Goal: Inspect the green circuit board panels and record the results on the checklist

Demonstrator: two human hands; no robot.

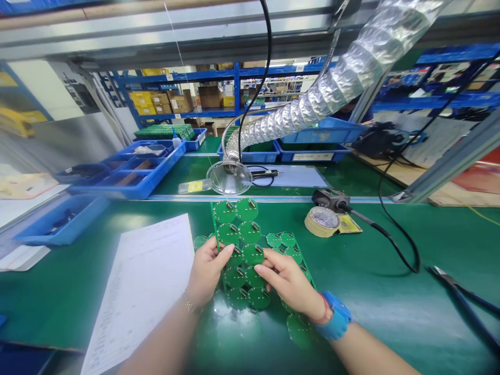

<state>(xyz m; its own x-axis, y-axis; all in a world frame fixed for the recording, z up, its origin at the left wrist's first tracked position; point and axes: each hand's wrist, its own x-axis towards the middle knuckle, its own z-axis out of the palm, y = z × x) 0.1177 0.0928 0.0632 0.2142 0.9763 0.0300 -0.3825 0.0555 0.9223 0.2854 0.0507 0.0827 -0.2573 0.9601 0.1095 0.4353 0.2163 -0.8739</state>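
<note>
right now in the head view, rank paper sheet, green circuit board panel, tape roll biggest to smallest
1. Paper sheet and green circuit board panel: look alike, camera nearness makes it unsure, unranked
2. Tape roll: smallest

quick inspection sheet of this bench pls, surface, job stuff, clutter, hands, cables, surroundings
surface: smooth green bench mat under everything in front.
job's things: green circuit-board panel of round boards with small metal parts, lying on the mat.
hands: bare left hand with thin gold bracelet and bare right hand with blue wristband, both on the panel; grip cannot be told.
clutter: white printed paper sheet left of the panel; beige tape roll; black-handled cutters at right.
cables: black cable loops from a black tool; another black cable hangs overhead.
surroundings: silver foil duct, blue compartment tray, blue shelving with cardboard boxes.
</note>
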